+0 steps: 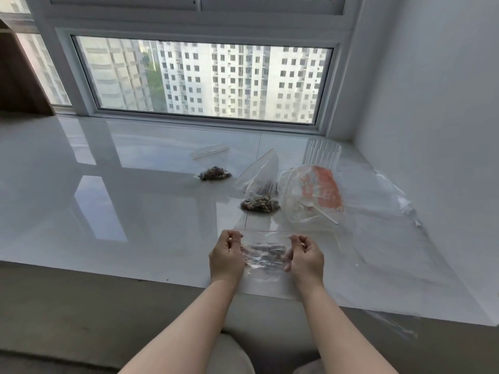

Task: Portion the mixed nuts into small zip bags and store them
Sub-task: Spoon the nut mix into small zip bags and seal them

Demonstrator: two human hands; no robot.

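Note:
A small clear zip bag [266, 256] with a red zip line and some dark nuts inside is held near the front edge of the white sill [108, 206]. My left hand [226, 255] pinches its left side and my right hand [306, 259] pinches its right side. Farther back, a second zip bag [260, 190] stands open with nuts at its bottom. A third small bag of nuts [215, 174] lies flat to its left. An empty zip bag [209, 151] lies beyond that one.
A large crumpled clear bag with an orange-red print [314, 197] sits to the right, in front of a clear plastic cup [323, 152]. A clear plastic sheet [383, 228] covers the sill's right side up to the white wall. A window runs along the back.

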